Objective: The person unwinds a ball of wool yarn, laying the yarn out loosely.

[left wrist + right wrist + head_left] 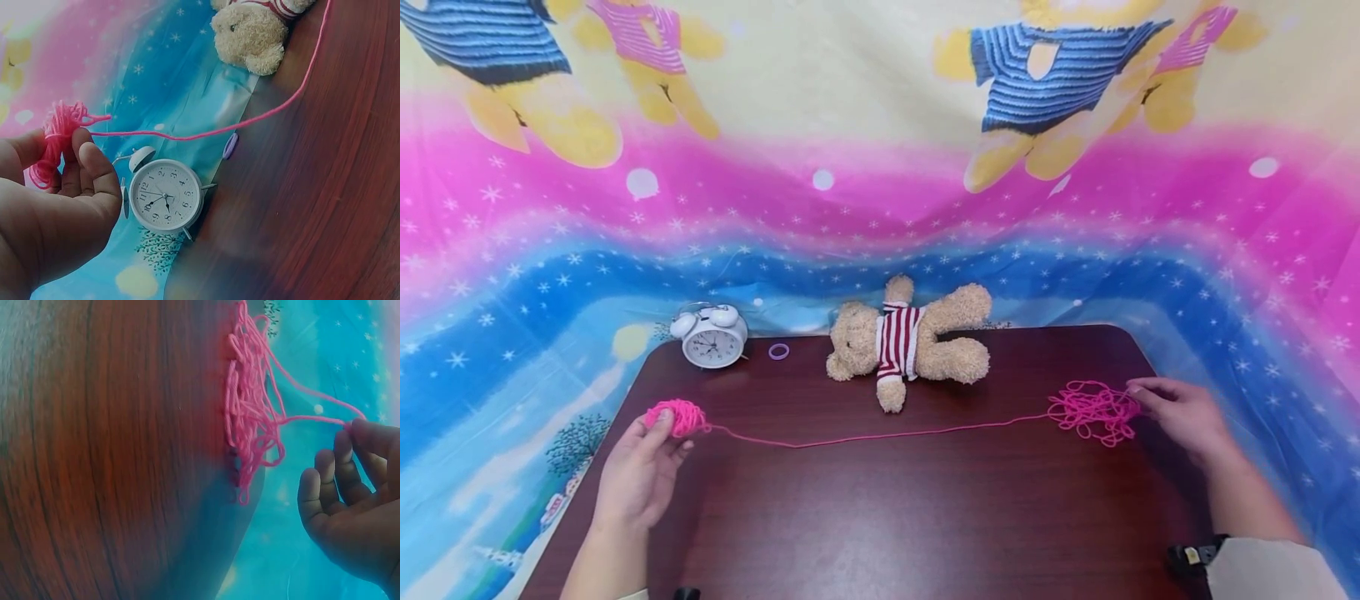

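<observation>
At the left of the table my left hand grips a wound bundle of pink yarn, thumb on one side and fingers round the other. One strand of yarn runs from this bundle across the table to a loose, tangled heap of pink yarn at the right. My right hand pinches a loop of that heap between thumb and index finger. In the right wrist view the pinched yarn loop stretches from the tangle to the fingertips, while the other fingers are loosely bent.
A white alarm clock stands at the back left of the dark wooden table. A purple ring lies beside it. Behind the strand, a teddy bear in a striped shirt lies on its back. A printed cloth hangs around the table.
</observation>
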A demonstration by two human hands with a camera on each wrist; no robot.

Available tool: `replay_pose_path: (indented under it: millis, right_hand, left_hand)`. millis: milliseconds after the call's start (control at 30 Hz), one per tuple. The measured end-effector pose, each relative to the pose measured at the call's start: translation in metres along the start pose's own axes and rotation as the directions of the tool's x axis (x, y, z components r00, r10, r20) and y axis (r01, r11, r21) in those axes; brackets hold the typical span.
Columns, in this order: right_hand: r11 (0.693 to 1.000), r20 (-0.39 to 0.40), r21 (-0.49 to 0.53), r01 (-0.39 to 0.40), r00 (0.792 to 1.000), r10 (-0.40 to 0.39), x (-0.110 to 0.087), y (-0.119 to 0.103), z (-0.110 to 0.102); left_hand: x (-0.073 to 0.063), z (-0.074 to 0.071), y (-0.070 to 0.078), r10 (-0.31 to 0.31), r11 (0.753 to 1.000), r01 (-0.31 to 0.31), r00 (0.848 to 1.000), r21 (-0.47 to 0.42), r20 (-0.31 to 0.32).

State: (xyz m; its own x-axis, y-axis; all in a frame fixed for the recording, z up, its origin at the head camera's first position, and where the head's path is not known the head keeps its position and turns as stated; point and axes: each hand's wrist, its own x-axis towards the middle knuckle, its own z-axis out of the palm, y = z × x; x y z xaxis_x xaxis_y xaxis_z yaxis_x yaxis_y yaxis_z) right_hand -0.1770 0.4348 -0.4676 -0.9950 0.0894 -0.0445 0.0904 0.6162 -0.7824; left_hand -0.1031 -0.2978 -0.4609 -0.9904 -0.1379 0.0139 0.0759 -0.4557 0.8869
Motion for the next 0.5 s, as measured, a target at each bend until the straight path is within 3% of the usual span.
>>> replay_pose_path:
  millis: [500]
  right_hand:
    - [0.996, -0.069, -0.091, 0.019, 0.997, -0.025, 0.004, -0.005, 0.023]
  left_hand:
    - [0.003, 0.017, -0.012, -0.002, 1.000, 0.002, 1.000, 0.028, 0.004]
